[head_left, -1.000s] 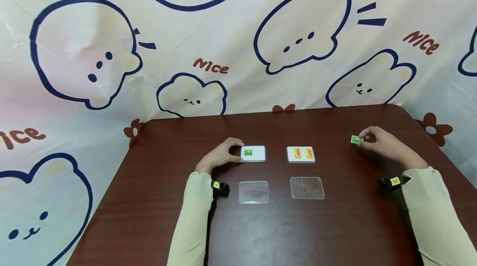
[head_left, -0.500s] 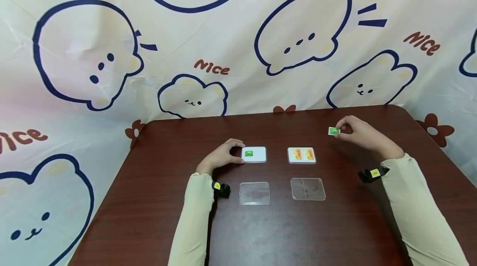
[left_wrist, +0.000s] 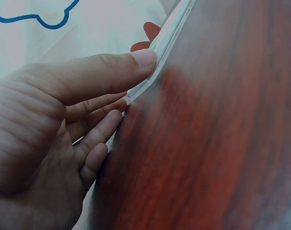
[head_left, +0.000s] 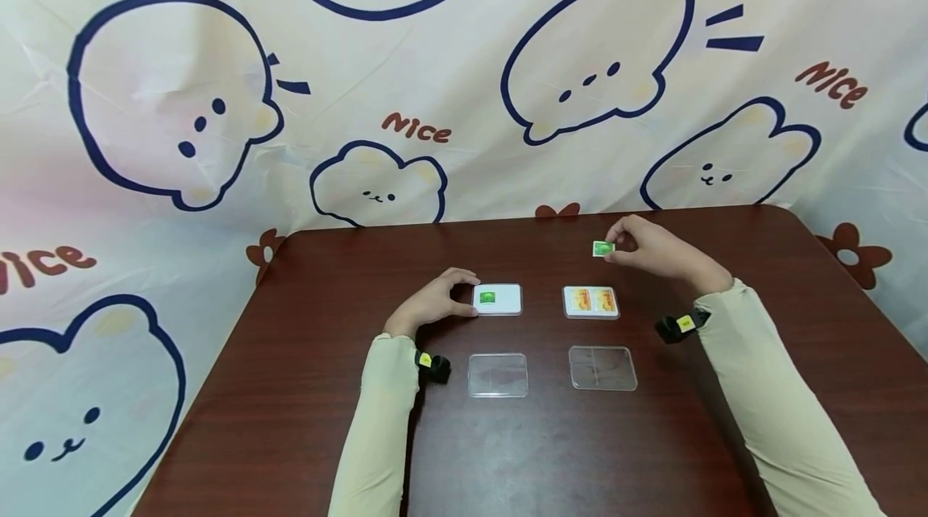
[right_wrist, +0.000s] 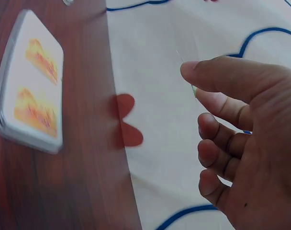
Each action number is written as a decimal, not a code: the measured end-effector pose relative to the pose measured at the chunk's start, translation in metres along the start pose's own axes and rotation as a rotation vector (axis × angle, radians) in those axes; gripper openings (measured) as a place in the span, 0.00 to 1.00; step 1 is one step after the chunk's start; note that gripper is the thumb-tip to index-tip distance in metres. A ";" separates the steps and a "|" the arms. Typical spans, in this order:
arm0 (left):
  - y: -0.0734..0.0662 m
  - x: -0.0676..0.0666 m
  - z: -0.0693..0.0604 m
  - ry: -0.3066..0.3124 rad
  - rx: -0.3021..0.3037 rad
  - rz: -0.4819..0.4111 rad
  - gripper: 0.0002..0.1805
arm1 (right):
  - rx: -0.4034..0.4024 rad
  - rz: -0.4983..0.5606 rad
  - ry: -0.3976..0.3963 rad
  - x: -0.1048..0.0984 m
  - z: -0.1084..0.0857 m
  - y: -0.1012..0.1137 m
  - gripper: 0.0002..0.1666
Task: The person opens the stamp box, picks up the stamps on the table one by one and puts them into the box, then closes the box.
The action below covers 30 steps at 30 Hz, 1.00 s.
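Observation:
My left hand (head_left: 433, 303) holds the left end of a flat clear case (head_left: 510, 300) with a white insert, thumb and fingers on opposite edges. One small green stamp-like piece (head_left: 487, 298) lies on that white surface. In the left wrist view the thumb (left_wrist: 107, 72) presses at the corner of the case. Above the far part of the table, my right hand (head_left: 660, 253) pinches another green stamp-like piece (head_left: 602, 249) between thumb and fingertips. The right wrist view shows this piece almost edge-on. Below the right hand lies a second case (head_left: 592, 313) bearing two orange stamp-like pieces.
Two clear plastic lids (head_left: 498, 376) (head_left: 603, 369) lie side by side nearer the front of the dark wooden table (head_left: 565, 452). A cloth (head_left: 478, 171) printed with cartoon outlines hangs behind the table and along its sides.
My right hand has moved left across the far part of the table, bringing the green stamp-like piece with it. The left hand has stayed at the left case.

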<state>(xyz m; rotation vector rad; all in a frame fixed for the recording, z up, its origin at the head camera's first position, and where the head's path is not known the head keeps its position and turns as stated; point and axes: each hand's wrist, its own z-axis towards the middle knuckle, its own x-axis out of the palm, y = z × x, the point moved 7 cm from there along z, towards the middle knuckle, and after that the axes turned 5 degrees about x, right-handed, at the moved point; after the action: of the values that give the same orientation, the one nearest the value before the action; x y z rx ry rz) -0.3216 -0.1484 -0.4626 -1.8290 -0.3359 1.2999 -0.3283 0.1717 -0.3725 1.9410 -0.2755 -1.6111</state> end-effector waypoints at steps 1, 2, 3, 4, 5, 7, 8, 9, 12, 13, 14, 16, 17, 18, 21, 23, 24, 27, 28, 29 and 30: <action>0.000 0.001 0.000 0.001 0.000 -0.001 0.30 | -0.004 0.005 0.010 0.003 0.002 0.003 0.17; 0.001 0.001 0.001 0.002 -0.002 -0.002 0.30 | -0.008 0.007 0.021 0.006 0.003 0.005 0.17; 0.001 0.002 0.001 0.003 -0.003 -0.004 0.30 | -0.013 0.011 0.031 0.010 0.005 0.008 0.17; 0.001 0.002 0.001 0.005 -0.004 -0.008 0.30 | -0.020 0.014 0.039 0.013 0.007 0.011 0.17; 0.001 0.002 0.001 0.007 -0.004 -0.012 0.30 | -0.026 0.017 0.047 0.016 0.009 0.013 0.17; 0.001 0.002 0.002 0.011 -0.003 -0.016 0.30 | -0.040 0.022 0.064 0.023 0.012 0.020 0.16; 0.001 0.002 0.002 0.012 0.000 -0.016 0.30 | -0.047 0.022 0.069 0.026 0.014 0.022 0.16; 0.000 0.002 0.002 0.012 0.003 -0.013 0.30 | -0.055 0.024 0.074 0.030 0.015 0.025 0.16; 0.000 0.001 0.003 0.006 0.007 0.003 0.31 | -0.070 0.023 0.089 0.041 0.019 0.035 0.15; 0.000 0.001 0.003 0.003 0.007 0.008 0.31 | -0.082 0.024 0.092 0.044 0.021 0.039 0.15; 0.000 0.001 0.002 0.000 0.007 0.012 0.31 | -0.088 0.026 0.095 0.048 0.022 0.042 0.15; 0.001 0.001 0.002 -0.002 0.005 0.014 0.31 | -0.102 0.032 0.108 0.056 0.024 0.049 0.14; 0.001 0.001 0.001 -0.001 0.003 0.014 0.31 | -0.108 0.036 0.114 0.060 0.025 0.052 0.14; 0.001 0.001 0.001 0.000 0.002 0.013 0.31 | -0.114 0.043 0.121 0.063 0.025 0.055 0.14; 0.001 0.000 0.001 0.003 0.003 0.006 0.31 | -0.125 0.055 0.141 0.074 0.028 0.063 0.13; 0.001 0.000 0.001 0.005 0.004 0.004 0.31 | -0.137 0.060 0.151 0.079 0.029 0.068 0.13; 0.001 0.001 0.001 0.006 0.005 0.005 0.31 | -0.142 0.058 0.156 0.082 0.030 0.070 0.13; 0.001 0.001 0.002 0.007 0.004 0.004 0.31 | -0.151 0.049 0.161 0.090 0.032 0.073 0.14; 0.001 0.001 0.002 0.007 0.002 0.005 0.31 | -0.148 0.049 0.164 0.092 0.033 0.074 0.14; 0.001 0.001 0.002 0.006 -0.001 0.005 0.30 | -0.143 0.049 0.166 0.095 0.034 0.075 0.14; 0.001 0.001 0.002 0.004 -0.002 0.003 0.30 | -0.136 0.049 0.168 0.097 0.035 0.075 0.13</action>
<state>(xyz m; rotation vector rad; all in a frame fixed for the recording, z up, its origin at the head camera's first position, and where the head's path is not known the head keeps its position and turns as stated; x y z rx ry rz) -0.3231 -0.1479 -0.4639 -1.8347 -0.3320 1.2982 -0.3224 0.0507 -0.4136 1.9357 -0.1406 -1.3892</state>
